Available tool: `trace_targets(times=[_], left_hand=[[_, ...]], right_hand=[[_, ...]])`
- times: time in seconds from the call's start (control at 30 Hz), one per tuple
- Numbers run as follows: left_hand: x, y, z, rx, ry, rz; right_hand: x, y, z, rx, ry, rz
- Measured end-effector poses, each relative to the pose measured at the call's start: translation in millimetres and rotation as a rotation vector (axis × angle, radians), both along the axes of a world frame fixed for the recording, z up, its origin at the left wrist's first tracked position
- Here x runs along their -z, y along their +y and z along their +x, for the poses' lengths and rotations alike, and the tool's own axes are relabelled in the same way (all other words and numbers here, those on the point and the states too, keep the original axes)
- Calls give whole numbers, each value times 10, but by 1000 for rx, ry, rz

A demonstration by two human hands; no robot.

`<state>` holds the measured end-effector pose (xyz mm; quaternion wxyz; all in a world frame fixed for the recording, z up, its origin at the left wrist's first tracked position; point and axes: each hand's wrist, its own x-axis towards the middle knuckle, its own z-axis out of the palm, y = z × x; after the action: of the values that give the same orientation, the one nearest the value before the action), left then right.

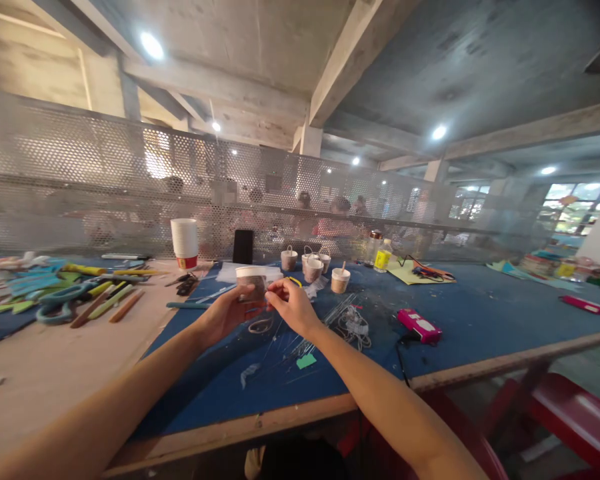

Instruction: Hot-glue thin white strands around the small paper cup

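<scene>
My left hand (227,307) grips a paper cup (249,274) with a white rim and a brownish-grey wrapped side, held upright above the blue table mat. Close against the cup's right side, my right hand (291,305) is closed in a pinch; what lies between its fingertips is too small to make out. Below the hands is a loop of cord (261,325). To the right, a tangle of pale cord (356,327) lies beside thin clear sticks (305,343). Several small cups with handles, such as this wrapped cup (313,269), stand behind.
A stack of white paper cups (184,240) stands back left, near blue-handled scissors (55,308) and several tools. A phone (243,247) leans against the perforated metal screen (280,173). Rightward are a yellow-labelled bottle (383,256) and a pink device (420,327) with a black cable.
</scene>
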<state>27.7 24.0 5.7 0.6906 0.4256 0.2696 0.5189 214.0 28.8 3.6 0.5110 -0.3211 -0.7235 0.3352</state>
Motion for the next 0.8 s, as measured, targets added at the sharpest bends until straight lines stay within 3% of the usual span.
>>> trace_targets(times=[0.2, 0.47, 0.57, 0.67, 0.8], left_hand=[[18, 40, -26, 8, -60, 29], [19, 84, -89, -16, -132, -15], [20, 103, -114, -27, -132, -33], [6, 98, -117, -66, -126, -76], [-18, 66, -95, -48, -122, -86]], right_hand=[[2, -140, -5, 76, -352, 318], [14, -112, 24, 88, -448, 446], [-66, -12, 140, 287, -462, 410], [-153, 77, 367, 514, -614, 259], [-141, 130, 659, 591, -927, 61]])
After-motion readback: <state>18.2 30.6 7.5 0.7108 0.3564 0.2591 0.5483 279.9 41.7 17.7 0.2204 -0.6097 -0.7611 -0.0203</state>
